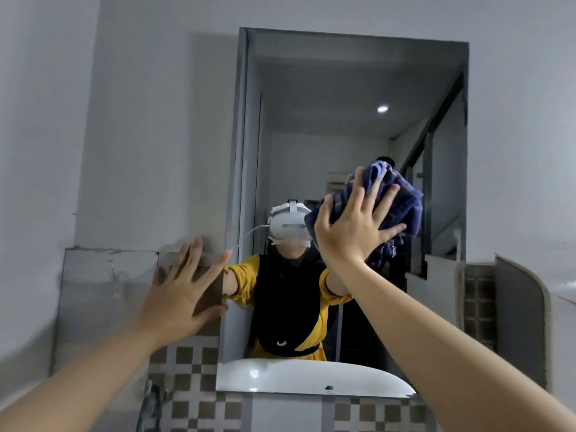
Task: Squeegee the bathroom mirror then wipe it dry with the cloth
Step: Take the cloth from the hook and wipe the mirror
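The tall rectangular bathroom mirror [343,98] hangs on the grey wall straight ahead. My right hand [355,226] presses a crumpled blue cloth [402,201] flat against the glass at mid height on the right side, fingers spread over it. My left hand [184,288] rests open with spread fingers on the wall tile just left of the mirror's lower left edge, holding nothing. No squeegee is in view. The mirror reflects a person in a yellow and black top with a white headset.
A white basin [311,378] shows reflected at the mirror's bottom edge. Brown and white checked tiles [190,369] cover the wall below. A dark tap [151,406] sits at the lower left. A curved grey panel [523,319] stands at the right.
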Demonstrator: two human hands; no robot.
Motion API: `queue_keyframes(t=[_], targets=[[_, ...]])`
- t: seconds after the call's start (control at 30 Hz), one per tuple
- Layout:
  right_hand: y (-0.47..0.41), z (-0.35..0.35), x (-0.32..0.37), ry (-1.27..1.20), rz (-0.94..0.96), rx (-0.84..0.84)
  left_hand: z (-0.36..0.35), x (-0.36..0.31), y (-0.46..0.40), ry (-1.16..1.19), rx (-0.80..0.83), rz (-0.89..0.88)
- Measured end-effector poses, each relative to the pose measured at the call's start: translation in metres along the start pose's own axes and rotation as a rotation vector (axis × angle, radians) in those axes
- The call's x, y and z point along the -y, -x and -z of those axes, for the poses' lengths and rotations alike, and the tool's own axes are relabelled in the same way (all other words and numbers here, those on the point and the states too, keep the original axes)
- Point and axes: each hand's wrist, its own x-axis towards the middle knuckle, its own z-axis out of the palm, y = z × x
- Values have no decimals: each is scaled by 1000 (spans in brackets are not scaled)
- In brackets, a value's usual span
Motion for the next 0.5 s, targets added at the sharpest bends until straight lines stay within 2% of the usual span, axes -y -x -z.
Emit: queue_keyframes(t=[0.17,0.27,0.37,0.5], targets=[[29,-28,69,5,226,76,-9,4,2,36,23,11],[39,-42,94,41,447,111,-17,9,8,-47,26,-9],[42,-46,100,63,726,135,-20,13,9,-56,-9,-25],[39,-38,85,111,962,168,-22,14,8,-40,-38,-37]])
